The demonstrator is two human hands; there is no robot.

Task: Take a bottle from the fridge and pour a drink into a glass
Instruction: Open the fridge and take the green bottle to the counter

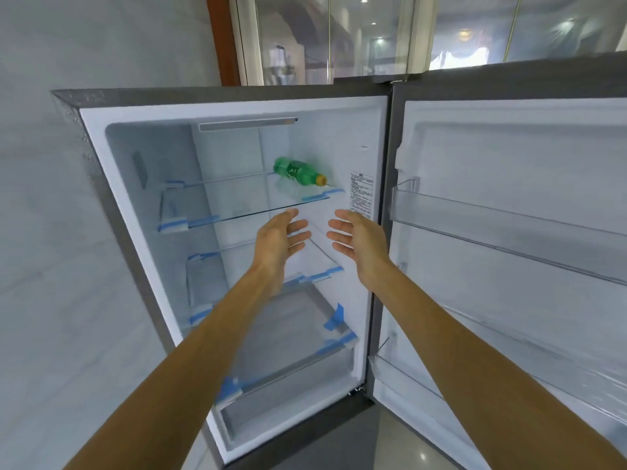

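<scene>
The fridge stands open before me, its door swung out to my right. A green bottle with a yellow cap lies on its side on the top glass shelf, toward the right wall, cap pointing right. My left hand and right hand are both raised just below that shelf's front edge, palms facing each other, fingers spread and holding nothing. Neither touches the bottle. Blue tape marks the shelf corners.

Bright, even daylight; glare on glass panels; slight softness overall; wide-angle bending at edges.
</scene>
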